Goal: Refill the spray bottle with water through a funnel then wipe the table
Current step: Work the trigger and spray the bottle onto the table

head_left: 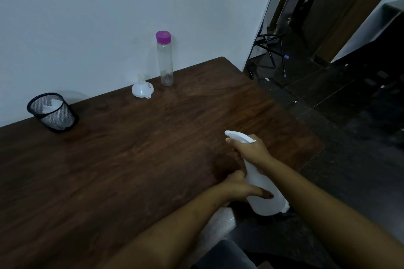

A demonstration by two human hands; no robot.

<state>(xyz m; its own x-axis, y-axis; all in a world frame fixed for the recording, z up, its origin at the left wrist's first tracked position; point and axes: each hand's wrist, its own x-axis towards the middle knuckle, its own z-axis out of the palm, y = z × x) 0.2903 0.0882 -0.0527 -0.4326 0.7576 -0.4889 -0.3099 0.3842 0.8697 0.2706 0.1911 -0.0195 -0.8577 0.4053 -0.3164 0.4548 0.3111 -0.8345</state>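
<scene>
Fingers of the right hand (pixel 249 150): curled tight around the neck of the spray bottle (pixel 265 203), just under the white trigger head (pixel 238 136). The back of the hand faces the camera.

Fingers of the left hand (pixel 237 185): wrapped around the far side of the bottle's lower body, with the thumb laid across the near side. Both hands have a firm hold on the bottle.

Spray bottle: white, translucent, lower right of the frame. It is tilted, with the nozzle towards the upper left and the base towards the lower right. The base sits past the near right edge of the table (pixel 131 148); cannot tell whether it rests on anything.

Table: dark brown wood grain, set against a pale wall (pixel 87 17).

Along the wall edge, centre of frame: a white funnel (pixel 142 89) mouth-down with its spout up. Just to its right stands a tall clear bottle (pixel 165 61), upright, purple cap on; contents cannot be made out.

Left of frame: a black mesh cup (pixel 53 111), leaning, with something white inside.

Right of frame: dark tiled floor (pixel 338 116).
</scene>
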